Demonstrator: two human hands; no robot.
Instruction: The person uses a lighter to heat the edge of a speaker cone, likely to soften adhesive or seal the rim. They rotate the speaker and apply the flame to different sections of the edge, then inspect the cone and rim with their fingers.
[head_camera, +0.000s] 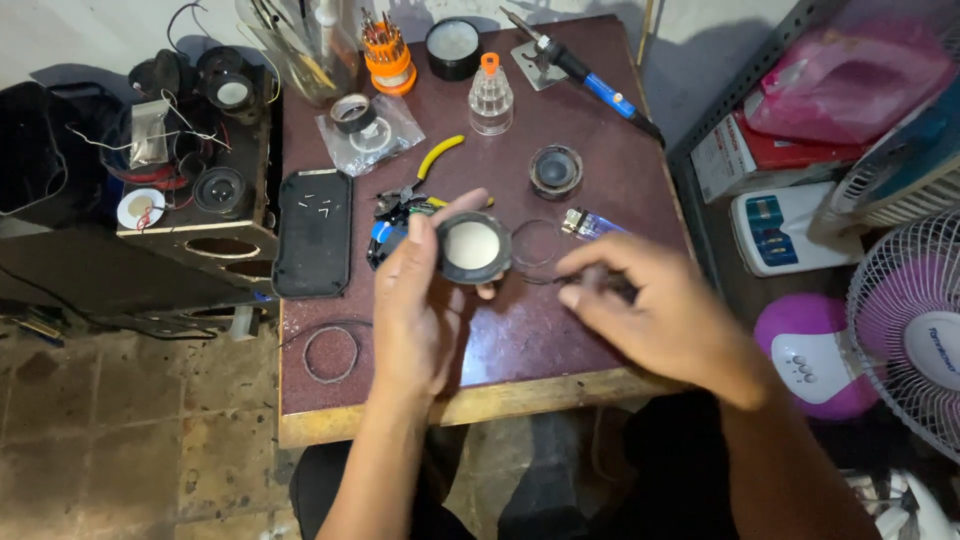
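The left hand (415, 300) is raised, fingers curled around a round speaker (472, 247). Its pale face points up toward the camera. The right hand (650, 305) pinches a thin dark wire (545, 279) low over the table (520, 340).

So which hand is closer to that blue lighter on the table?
Right. The right hand sits just below the blue lighter; the left hand, holding the small round speaker, is farther left.

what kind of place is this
Probably a small electronics repair bench for speakers. The left hand holds a round black speaker driver with a white cone over a dark red wooden table, which also carries a blue-handled soldering iron and yellow-handled pliers.
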